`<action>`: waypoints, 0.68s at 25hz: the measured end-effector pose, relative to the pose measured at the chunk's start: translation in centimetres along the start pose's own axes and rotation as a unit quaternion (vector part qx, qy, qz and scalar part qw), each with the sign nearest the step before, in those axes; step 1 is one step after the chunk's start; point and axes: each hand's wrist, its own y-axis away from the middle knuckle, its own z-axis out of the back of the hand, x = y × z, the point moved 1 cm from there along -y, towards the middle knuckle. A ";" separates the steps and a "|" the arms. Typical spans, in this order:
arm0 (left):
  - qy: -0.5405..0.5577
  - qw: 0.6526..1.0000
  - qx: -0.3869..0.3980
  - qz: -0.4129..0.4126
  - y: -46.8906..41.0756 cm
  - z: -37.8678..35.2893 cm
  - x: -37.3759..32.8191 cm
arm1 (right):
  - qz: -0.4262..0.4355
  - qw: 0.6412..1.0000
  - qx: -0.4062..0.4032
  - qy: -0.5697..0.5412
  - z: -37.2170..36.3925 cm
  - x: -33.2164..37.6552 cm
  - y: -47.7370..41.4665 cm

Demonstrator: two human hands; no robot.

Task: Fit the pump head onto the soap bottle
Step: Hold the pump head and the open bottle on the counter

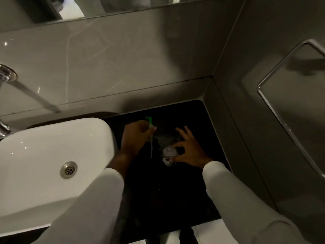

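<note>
My left hand (134, 136) is shut on the pump head (149, 120). Its green top shows above my fingers, and its thin pale dip tube (151, 147) hangs down toward the counter. To its right a small pale soap bottle (168, 154) stands on the black counter (158, 191), seen from above with its neck uncovered. My right hand (188, 148) holds that bottle between thumb and forefinger, the other fingers spread. The tube's tip sits left of the bottle's neck, apart from it.
A white basin (52, 155) with a metal drain (68, 170) lies at the left, close to my left arm. A chrome tap (5, 76) is at the far left. Grey tiled walls close the back and right, with a glass shelf (290, 95) on the right wall.
</note>
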 end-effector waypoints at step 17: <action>0.202 0.973 -0.019 -0.108 2.3 -0.7 -2.5 | -0.039 0.998 0.017 0.045 1.2 1.8 -0.5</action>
